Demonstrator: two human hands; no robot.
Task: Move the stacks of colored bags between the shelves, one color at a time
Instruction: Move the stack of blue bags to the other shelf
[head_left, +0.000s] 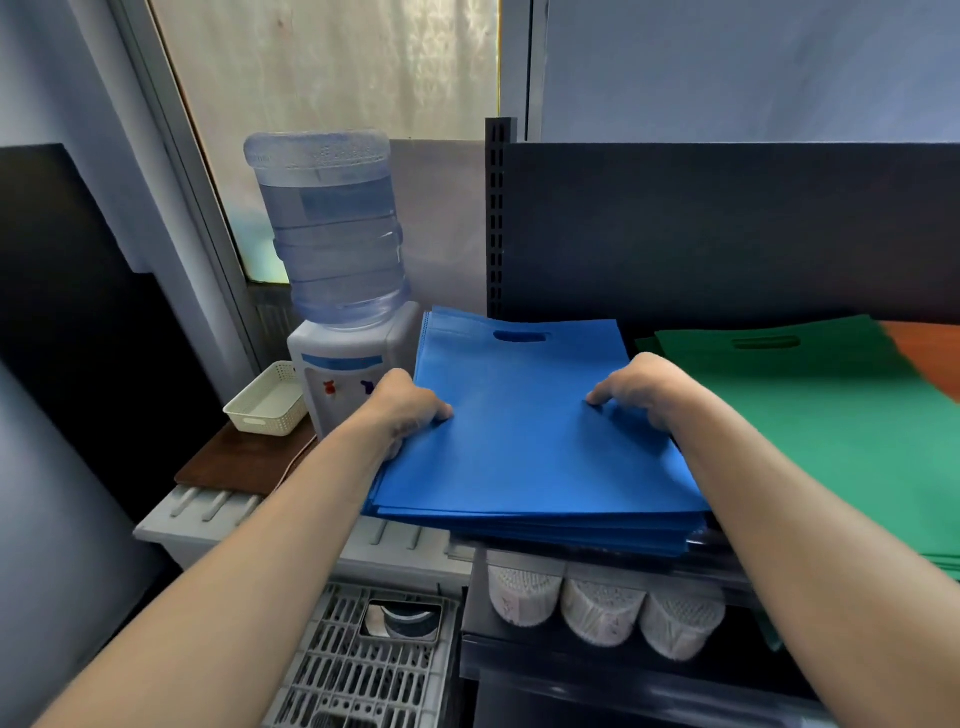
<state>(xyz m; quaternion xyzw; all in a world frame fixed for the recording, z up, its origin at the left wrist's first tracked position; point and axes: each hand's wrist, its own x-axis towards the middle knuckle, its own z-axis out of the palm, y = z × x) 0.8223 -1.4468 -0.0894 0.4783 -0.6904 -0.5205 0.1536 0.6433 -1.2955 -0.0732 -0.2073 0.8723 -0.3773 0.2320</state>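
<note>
A stack of blue bags (524, 431) with a cut-out handle lies at the left end of the dark shelf (727, 234), its front edge hanging over the shelf lip. My left hand (408, 408) grips the stack's left edge, thumb on top and fingers curled beneath. My right hand (641, 387) grips the right side, thumb pressing on top. A stack of green bags (831, 415) lies just to the right on the same shelf, and an orange stack (930, 351) shows behind it at the far right.
A water dispenser (337, 312) with a large bottle stands close to the left of the blue stack, with a cream basket (267, 402) beside it. Below the shelf sit three white tubs (602, 608). A grey plastic crate (374, 660) is at the lower middle.
</note>
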